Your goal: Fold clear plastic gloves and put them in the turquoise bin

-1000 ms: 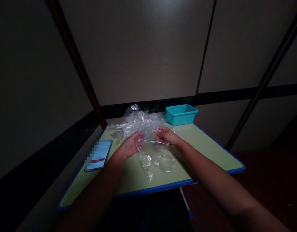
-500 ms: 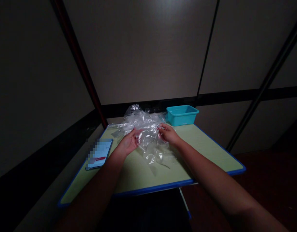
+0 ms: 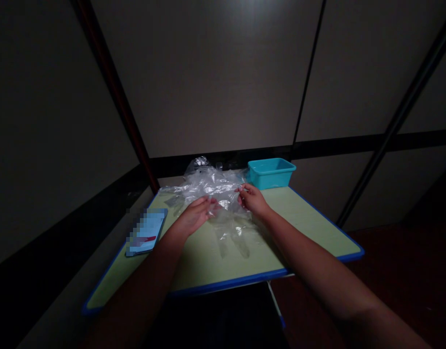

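Observation:
A clear, crinkled plastic piece (image 3: 232,220) hangs between my hands over the table, its lower end split into long flaps toward the front edge. My left hand (image 3: 198,214) pinches its left side, the fingertips partly seen through the film. On the other side my right hand (image 3: 251,198) has thumb and fingers closed on its upper right edge. Behind both hands lies a loose heap of similar clear plastic (image 3: 204,180) at the back of the table.
A turquoise basket (image 3: 271,180) stands at the back right of the pale green table (image 3: 310,228), which has a blue rim. A flat device or booklet, partly pixelated (image 3: 150,230), lies at the left. Wall panels rise close behind.
My left hand has turned and its fingers have shifted slightly right along the plastic. The lower part of the plastic has swung and now hangs in two straighter flaps. The view has moved slightly.

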A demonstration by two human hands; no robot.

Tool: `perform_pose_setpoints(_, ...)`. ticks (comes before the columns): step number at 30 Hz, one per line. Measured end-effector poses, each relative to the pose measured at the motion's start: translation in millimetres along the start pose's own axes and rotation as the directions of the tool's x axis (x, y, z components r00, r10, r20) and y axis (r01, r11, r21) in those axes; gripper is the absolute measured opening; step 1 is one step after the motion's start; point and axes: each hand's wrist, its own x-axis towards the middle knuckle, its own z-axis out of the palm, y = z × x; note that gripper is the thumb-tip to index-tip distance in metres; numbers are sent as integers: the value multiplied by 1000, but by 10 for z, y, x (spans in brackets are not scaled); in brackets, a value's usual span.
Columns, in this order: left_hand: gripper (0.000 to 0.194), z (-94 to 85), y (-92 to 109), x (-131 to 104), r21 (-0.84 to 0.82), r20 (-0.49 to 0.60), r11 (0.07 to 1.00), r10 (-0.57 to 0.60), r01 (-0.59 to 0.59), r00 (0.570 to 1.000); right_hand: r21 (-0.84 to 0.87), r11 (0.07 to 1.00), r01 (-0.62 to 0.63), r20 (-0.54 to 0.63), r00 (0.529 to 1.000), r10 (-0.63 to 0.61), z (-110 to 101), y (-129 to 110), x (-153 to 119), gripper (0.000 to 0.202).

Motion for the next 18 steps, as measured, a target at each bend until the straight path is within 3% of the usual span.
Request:
perform_pose_setpoints(7, 22, -58, -9, 38, -14, 0, 999, 51, -51, 999, 100, 995, 21, -93, 996, -12, -48, -4, 30, 35)
perform_pose_setpoints(13, 22, -40, 30, -11, -92, 23, 996, 21, -19, 1000, 200, 980, 6, -132, 991, 21, -59, -14, 41, 32)
perform_pose_setpoints(18, 17, 27, 75, -91, -158, 123, 987, -1, 20, 992, 275, 962, -3, -165, 985, 50, -108, 4, 75, 31)
